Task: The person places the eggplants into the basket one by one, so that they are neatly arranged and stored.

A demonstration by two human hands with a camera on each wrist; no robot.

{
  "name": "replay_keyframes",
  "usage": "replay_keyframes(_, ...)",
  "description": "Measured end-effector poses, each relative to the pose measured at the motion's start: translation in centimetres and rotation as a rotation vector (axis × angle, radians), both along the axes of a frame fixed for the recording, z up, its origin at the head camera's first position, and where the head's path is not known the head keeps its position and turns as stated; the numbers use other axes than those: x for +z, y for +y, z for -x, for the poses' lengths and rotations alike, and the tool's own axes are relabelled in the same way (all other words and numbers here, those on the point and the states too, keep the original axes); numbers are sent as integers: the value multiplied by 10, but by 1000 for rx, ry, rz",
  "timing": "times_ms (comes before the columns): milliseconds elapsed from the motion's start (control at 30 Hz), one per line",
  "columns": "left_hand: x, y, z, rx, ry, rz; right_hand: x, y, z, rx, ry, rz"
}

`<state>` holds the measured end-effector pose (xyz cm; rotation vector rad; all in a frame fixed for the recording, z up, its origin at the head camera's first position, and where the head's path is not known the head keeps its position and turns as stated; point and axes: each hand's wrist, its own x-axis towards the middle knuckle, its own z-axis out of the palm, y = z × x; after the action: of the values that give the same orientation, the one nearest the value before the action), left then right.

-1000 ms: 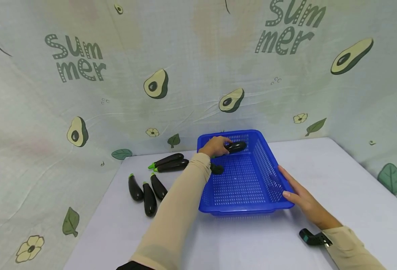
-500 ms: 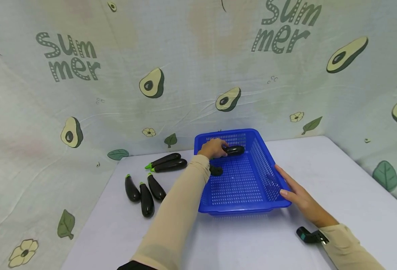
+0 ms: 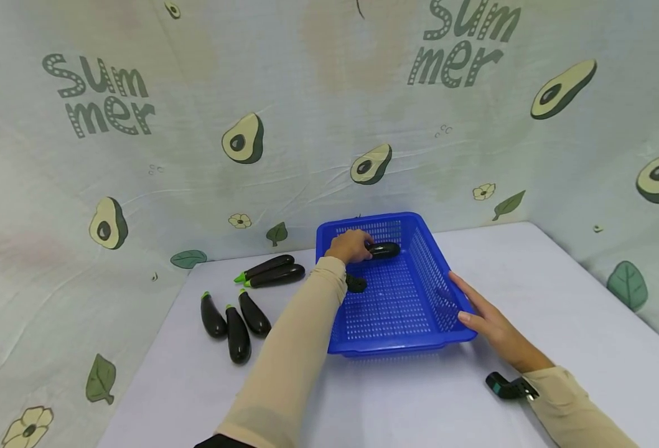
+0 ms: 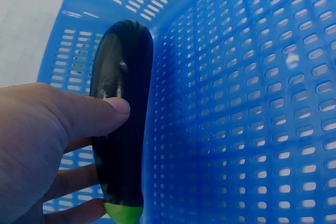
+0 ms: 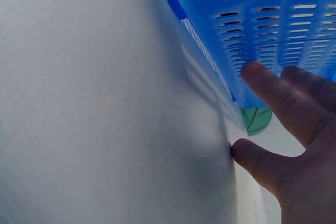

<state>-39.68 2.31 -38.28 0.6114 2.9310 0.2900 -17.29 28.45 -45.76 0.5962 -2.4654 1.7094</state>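
My left hand [image 3: 350, 246] grips an eggplant [image 3: 385, 250] inside the basket [image 3: 391, 308], near its far end, while my right hand [image 3: 496, 328], fingers fairly straight, touches the basket's right side.

I face a pale, wrinkled cloth backdrop [image 3: 301, 81] printed with green avocados [image 3: 243, 139], leaves [image 3: 277, 233] and "summer" lettering [image 3: 111, 116]. Below lies a flat white tabletop [image 3: 531, 280].

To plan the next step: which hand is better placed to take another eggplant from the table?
Probably the left hand, once it frees its eggplant: five loose eggplants lie left of the basket, while the right hand is at the basket's right side.
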Motion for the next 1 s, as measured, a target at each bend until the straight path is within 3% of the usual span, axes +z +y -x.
replay_keyframes(367,-3,4,-1,10,-4,18,1,0,0,-10,-18,-5)
replay_keyframes(700,-4,5,-2,23,-3,-51,1,0,1,-21,-9,-20)
replay_keyframes(867,-1,6,-4,-7,37,-72,1,0,1,-19,-9,-18)
replay_keyframes(1000,9,2,-8,-39,48,-101,0,-1,1,-5,-12,-1)
